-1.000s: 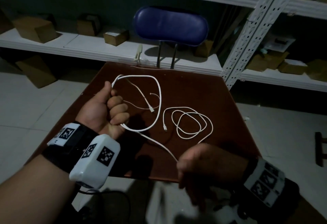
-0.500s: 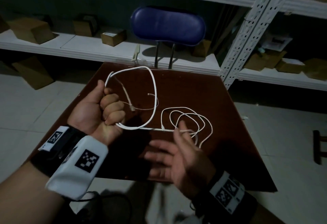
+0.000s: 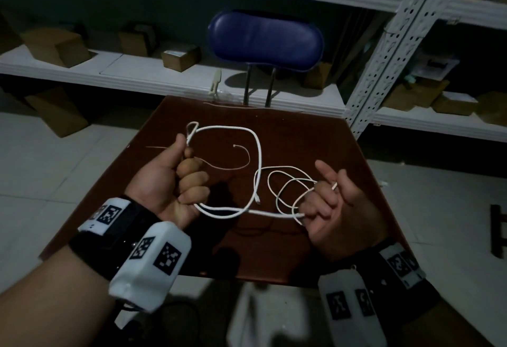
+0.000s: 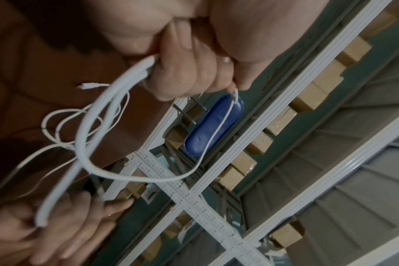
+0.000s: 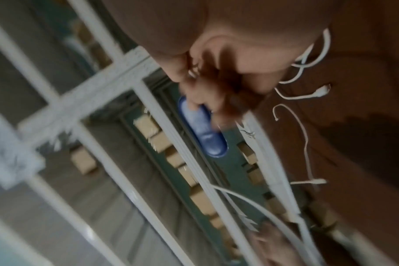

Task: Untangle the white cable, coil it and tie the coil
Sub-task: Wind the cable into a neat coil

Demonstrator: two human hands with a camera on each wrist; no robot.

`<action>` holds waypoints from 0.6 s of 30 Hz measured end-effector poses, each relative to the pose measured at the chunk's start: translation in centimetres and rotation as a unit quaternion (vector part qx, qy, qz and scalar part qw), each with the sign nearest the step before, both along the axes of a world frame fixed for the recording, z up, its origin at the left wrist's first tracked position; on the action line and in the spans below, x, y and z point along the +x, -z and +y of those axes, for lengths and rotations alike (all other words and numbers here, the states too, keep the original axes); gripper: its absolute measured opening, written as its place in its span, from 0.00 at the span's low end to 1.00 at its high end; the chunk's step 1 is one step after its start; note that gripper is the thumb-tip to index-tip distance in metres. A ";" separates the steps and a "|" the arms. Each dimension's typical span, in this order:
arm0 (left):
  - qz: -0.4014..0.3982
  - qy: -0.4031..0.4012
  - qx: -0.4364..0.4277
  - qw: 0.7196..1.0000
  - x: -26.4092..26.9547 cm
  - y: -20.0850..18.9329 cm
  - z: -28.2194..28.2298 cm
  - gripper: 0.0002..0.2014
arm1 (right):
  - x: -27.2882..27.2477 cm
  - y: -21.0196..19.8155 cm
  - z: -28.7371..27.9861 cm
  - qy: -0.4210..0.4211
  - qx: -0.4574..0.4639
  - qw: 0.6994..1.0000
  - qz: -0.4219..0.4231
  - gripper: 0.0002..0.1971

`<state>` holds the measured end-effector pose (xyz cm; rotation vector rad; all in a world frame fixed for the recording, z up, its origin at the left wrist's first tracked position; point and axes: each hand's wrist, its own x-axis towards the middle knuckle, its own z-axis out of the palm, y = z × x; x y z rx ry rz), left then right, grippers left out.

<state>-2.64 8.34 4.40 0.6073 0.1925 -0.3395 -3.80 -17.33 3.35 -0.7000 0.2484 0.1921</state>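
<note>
My left hand [image 3: 164, 182] is a fist round the white cable [image 3: 259, 154], which rises at the thumb, arcs right in one large loop and returns under the little finger. From there a strand runs right into my right hand [image 3: 337, 209], palm up, whose lower fingers curl round it while two fingers point up. Several thinner turns [image 3: 288, 190] of the cable lie on the brown table [image 3: 315, 138] between the hands, with a plug end [image 3: 258, 201]. In the left wrist view my left hand [image 4: 182, 72] grips the cable [image 4: 91, 117]. The right wrist view is blurred.
A thin loose wire [image 3: 244, 152] lies on the table inside the big loop. A blue chair back [image 3: 264, 42] stands behind the table's far edge. White shelves [image 3: 137, 72] with cardboard boxes run along the back, and a perforated metal post [image 3: 384, 53] stands at the right.
My right hand left the table's front edge, opened, then moved up and right and closed its fingers on the strand. My left hand kept its grip and lifted the loop slightly.
</note>
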 end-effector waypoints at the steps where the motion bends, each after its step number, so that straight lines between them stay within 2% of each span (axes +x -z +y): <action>1: -0.001 0.012 0.002 1.000 -0.1 0.0 -0.2 0.18 | 0.0 0.0 0.0 -0.025 -0.025 0.999 -0.006 0.20; 5: -0.009 0.041 0.020 0.999 -0.5 -0.2 -0.8 0.17 | -0.2 0.6 0.6 -0.008 -0.192 0.981 -0.030 0.18; 8: -0.002 0.052 0.057 0.997 -0.8 -0.3 -1.2 0.16 | -0.4 0.5 0.4 -0.012 -0.251 0.967 -0.050 0.14; 10: 0.006 0.063 0.075 0.995 -0.9 -0.4 -1.4 0.17 | 0.0 -0.1 0.1 -0.006 -0.241 0.970 -0.042 0.13; 14: 0.020 0.081 0.071 0.994 -1.0 -0.5 -1.4 0.18 | 1.2 -0.5 -1.4 0.068 -0.131 0.989 -0.026 0.15; 18: 0.022 0.140 0.067 0.988 -1.5 -0.7 -1.7 0.18 | 1.4 0.3 -1.6 0.053 -0.183 0.981 -0.049 0.24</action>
